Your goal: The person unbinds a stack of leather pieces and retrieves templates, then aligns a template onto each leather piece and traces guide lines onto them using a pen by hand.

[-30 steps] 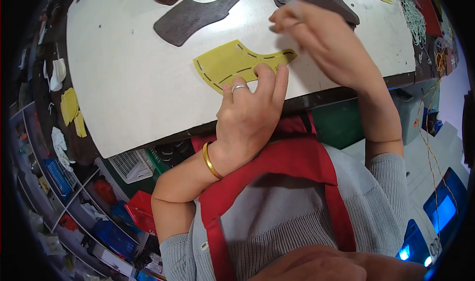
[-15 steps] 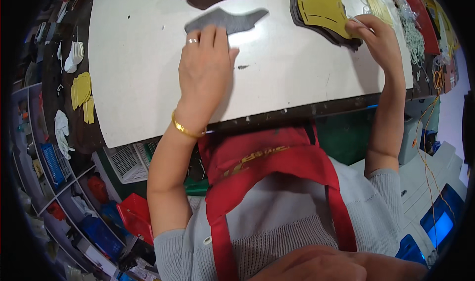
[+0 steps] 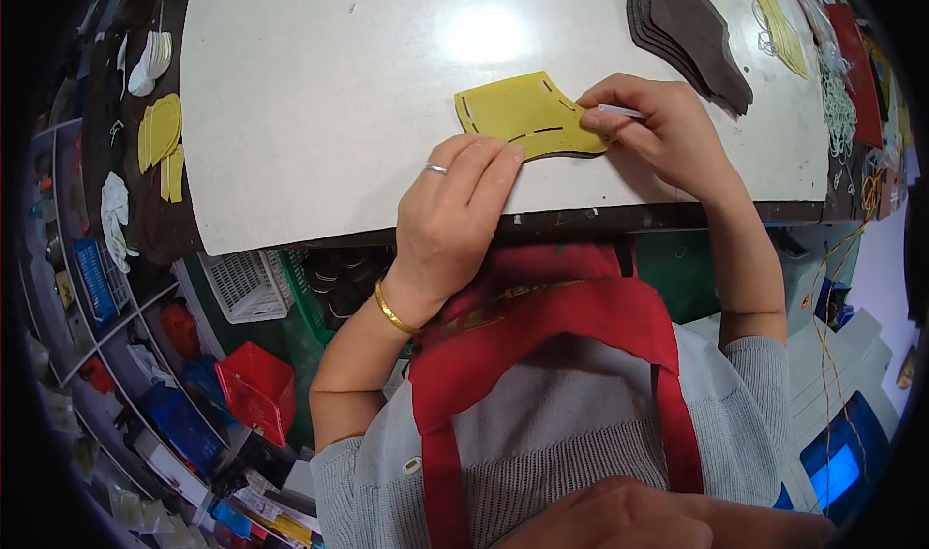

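Observation:
A yellow pattern template (image 3: 518, 106) with slots along its edges lies near the front edge of the white tabletop. A thin dark edge shows beneath its near side, so a dark piece seems to lie under it. My left hand (image 3: 455, 206), with a ring and gold bangle, presses its fingers together over the template's near left edge; its thumb is mostly hidden. At the right end, my right hand (image 3: 668, 128) pinches the template's narrow tip. A slim white pen (image 3: 621, 111) sits between the fingers of that same hand.
Dark brown cut pieces (image 3: 692, 31) are stacked at the back right. Yellow strips (image 3: 779, 27) and pale cords (image 3: 837, 104) lie beyond. On the left are yellow pieces (image 3: 160, 133) and a white glove (image 3: 115, 220). A red basket (image 3: 259, 392) stands below the table.
The yellow template has come off the dark stack to the middle front, along with my right hand. My left hand has shifted right and nearer, onto the template. The grey piece is no longer visible.

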A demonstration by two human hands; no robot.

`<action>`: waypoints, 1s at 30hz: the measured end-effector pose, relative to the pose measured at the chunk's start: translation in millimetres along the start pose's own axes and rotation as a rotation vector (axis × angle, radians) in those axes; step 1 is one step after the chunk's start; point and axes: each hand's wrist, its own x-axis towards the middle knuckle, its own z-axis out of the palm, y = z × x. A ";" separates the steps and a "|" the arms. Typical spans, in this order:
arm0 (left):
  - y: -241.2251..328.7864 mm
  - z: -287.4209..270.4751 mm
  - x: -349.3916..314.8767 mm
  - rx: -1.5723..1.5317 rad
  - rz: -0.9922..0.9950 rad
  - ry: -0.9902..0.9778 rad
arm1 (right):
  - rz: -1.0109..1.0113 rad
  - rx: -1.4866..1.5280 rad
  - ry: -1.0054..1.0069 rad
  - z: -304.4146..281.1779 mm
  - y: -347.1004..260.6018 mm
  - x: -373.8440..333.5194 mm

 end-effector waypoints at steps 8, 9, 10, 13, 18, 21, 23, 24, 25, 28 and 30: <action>12.5 0.0 10.1 0.182 0.043 -0.080 | -0.034 -0.145 -0.012 0.3 5.1 1.7; 13.1 -0.2 11.9 0.169 0.052 -0.081 | -0.021 -0.149 -0.004 -2.5 6.1 2.6; 14.5 0.4 13.1 0.235 0.058 -0.115 | 0.025 -0.094 0.002 -8.4 6.6 2.5; 19.9 -4.0 19.4 0.331 0.064 -0.211 | 0.135 0.008 0.011 -25.4 11.9 -1.9; 27.9 -0.4 24.5 0.367 0.083 -0.258 | 0.071 -0.077 0.085 -21.2 14.4 -18.2; 32.1 -1.7 25.8 0.421 0.149 -0.291 | -0.006 -0.253 0.139 -16.0 13.0 -24.1; 35.7 0.0 26.2 0.414 0.131 -0.326 | -0.128 -0.367 0.177 -16.4 14.5 -23.4; 37.2 2.5 26.3 0.417 0.124 -0.325 | -0.134 -0.367 0.172 -19.6 17.6 -22.0; 38.6 5.4 26.4 0.380 0.145 -0.310 | -0.168 -0.417 0.290 -24.7 22.7 -18.1; 44.7 15.0 29.9 0.363 0.176 -0.278 | -0.261 -0.414 0.433 -33.8 12.1 -7.3; 49.2 18.6 22.2 0.381 0.177 -0.277 | -0.416 -0.546 0.279 -33.6 -11.9 2.1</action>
